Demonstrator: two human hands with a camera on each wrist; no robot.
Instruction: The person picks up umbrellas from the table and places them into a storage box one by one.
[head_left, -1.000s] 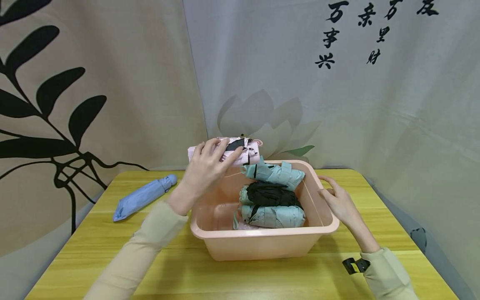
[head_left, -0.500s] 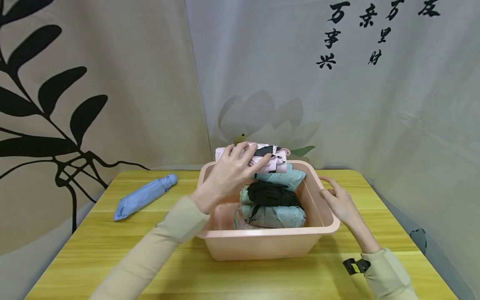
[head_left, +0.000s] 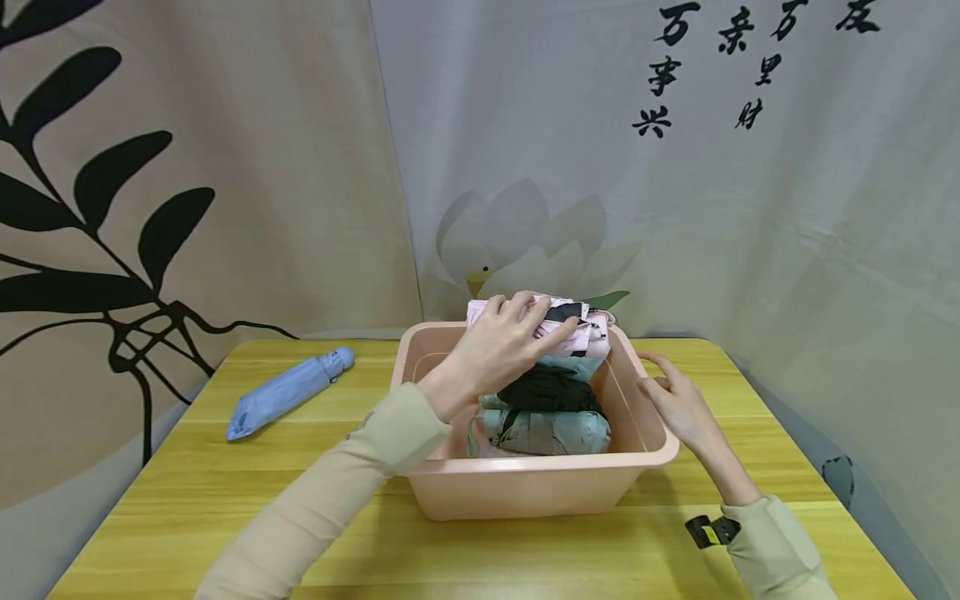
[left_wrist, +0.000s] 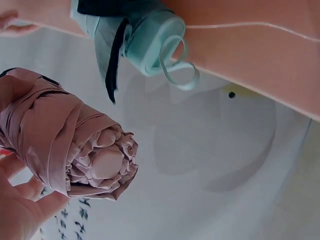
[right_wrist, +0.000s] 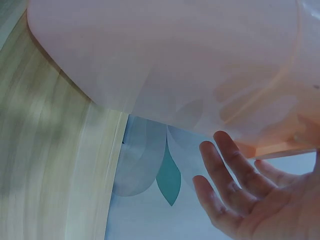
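Note:
My left hand holds a pink folded umbrella with a dark strap, raised over the back of the peach plastic basin. In the left wrist view, the bunched cloth end of the pink umbrella faces the camera, with fingers and thumb around its body. Lower inside the basin lie a black bundle and pale teal folded umbrellas; the rear one is partly covered. My right hand rests at the basin's right rim. Its fingers are loosely bent beside the outer wall in the right wrist view.
A blue folded umbrella lies on the wooden table, left of the basin. Behind the table hangs a printed cloth backdrop. A black clip-like piece sits at the right cuff.
The left hand has carried the pink umbrella rightward and slightly down, from the basin's back left corner to above the rear teal umbrella. The right hand stays at the rim.

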